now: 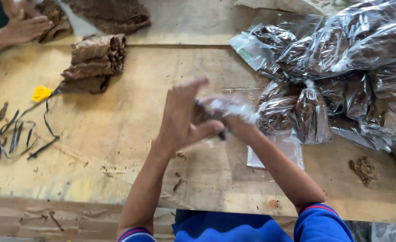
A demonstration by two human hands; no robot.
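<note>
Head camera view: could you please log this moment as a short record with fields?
surface: wooden table
left hand: raised, fingers spread, at a clear plastic bag
right hand: blurred, gripping the same bag
right of the hands: pile of filled clear bags of brown leaf
far left: stacked brown leaf bundles, yellow-handled scissors, dark straps
top left: another person's hands

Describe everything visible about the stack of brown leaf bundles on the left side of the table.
The stack of brown leaf bundles lies on the wooden table, toward its far left. It looks like dry, wrinkled leaves in several rolled or folded layers, piled slightly askew. Yellow-handled scissors lie beside its lower end. No hand touches it.
</note>
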